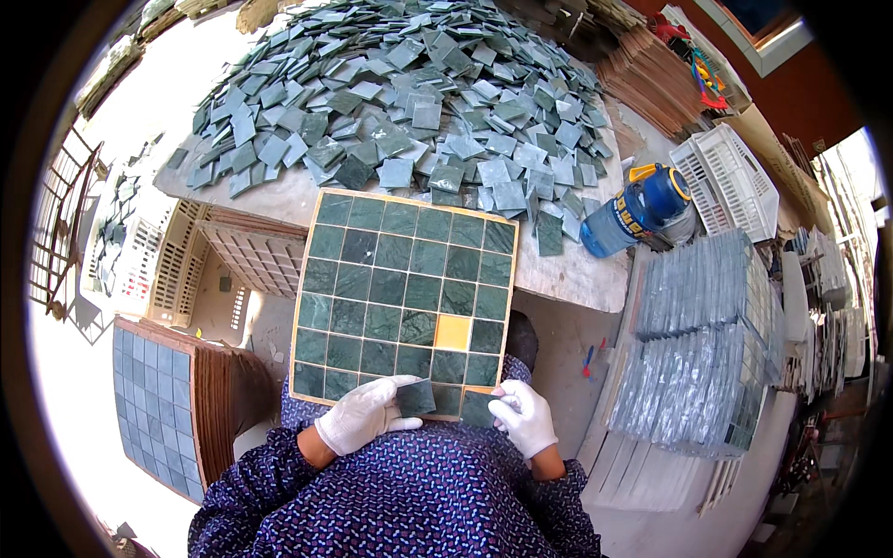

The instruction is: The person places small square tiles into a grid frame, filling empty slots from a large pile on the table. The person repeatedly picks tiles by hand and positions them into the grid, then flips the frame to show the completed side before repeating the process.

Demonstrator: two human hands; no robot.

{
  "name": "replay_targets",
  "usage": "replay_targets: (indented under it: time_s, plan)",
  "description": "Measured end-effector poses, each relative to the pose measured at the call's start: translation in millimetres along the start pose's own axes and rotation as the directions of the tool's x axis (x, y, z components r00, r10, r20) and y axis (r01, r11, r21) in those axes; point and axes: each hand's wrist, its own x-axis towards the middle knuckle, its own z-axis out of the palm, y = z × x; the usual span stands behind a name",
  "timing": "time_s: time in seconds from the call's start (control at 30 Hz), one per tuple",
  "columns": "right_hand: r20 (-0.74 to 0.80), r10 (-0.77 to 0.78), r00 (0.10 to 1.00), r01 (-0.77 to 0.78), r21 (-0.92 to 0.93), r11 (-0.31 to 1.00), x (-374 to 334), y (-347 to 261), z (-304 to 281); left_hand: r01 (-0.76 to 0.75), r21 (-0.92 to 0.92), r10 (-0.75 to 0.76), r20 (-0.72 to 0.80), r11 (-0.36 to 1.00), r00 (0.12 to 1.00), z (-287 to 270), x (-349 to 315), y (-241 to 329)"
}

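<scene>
A square frame (pixel 295 346) with a yellowish base leans between my lap and the table edge, filled with rows of dark green stone tiles. One cell (pixel 453 332) right of its middle holds no tile and shows the yellow base. My left hand (pixel 365 415), in a white glove, pinches a loose green tile (pixel 416 398) over the frame's near edge. At the near right corner my gloved right hand (pixel 526 418) has its fingers closed on another green tile (pixel 477 408), which sits askew with a yellow strip showing above it.
A big heap of loose green tiles (pixel 409 102) covers the table (pixel 595 279) ahead. A blue water bottle (pixel 628 219) stands at its right edge. Wrapped tile stacks (pixel 688 344) are on the right; a stack of tiled panels (pixel 153 405) and a cream crate (pixel 177 260) are on the left.
</scene>
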Motion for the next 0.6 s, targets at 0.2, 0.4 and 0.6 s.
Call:
replay_targets:
  time_s: [0.2,0.4,0.6]
  plan:
    - [0.242,-0.029,0.97,0.013,0.066,0.998,-4.1,-50.4,45.5,-0.074,0.211,0.056,0.092,0.975,0.994,-3.9,10.7,-16.6]
    - [-0.004,-0.206,0.978,0.206,-0.016,0.978,13.4,-33.3,23.9,-0.268,-0.195,0.156,-0.452,0.944,0.878,-63.1,-33.5,48.1]
    - [0.003,-0.146,0.989,0.146,-0.004,0.989,29.7,-50.1,8.1,-0.937,0.095,0.788,-0.573,0.337,0.225,-199.1,-175.2,298.3]
